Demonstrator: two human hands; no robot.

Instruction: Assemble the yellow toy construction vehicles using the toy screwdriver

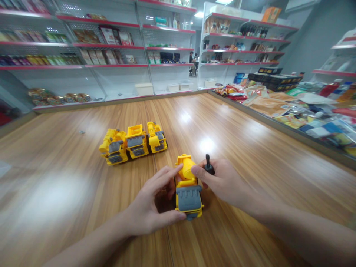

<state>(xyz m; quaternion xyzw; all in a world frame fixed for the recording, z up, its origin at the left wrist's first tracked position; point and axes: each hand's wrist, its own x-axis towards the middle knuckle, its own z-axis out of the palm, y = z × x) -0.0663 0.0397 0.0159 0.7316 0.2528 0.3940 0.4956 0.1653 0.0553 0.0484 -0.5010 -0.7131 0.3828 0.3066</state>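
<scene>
A yellow and grey toy cement mixer truck (189,198) stands on the wooden table, its grey front towards me. My left hand (151,202) is closed on it from the left, thumb at the front end and index finger at the yellow drum (187,168). On the other side my right hand (226,181) rests its thumb against the drum. Between the fingers of that hand is a small black screwdriver (208,165), its short shaft pointing up. The right fingertips behind the truck are partly hidden.
Further back on the left, three more yellow toy trucks stand in a row: one at the left (115,150), a dump truck (137,142) and one at the right (157,138). A small grey piece (81,132) lies beyond them. Packaged goods (278,105) fill the right side.
</scene>
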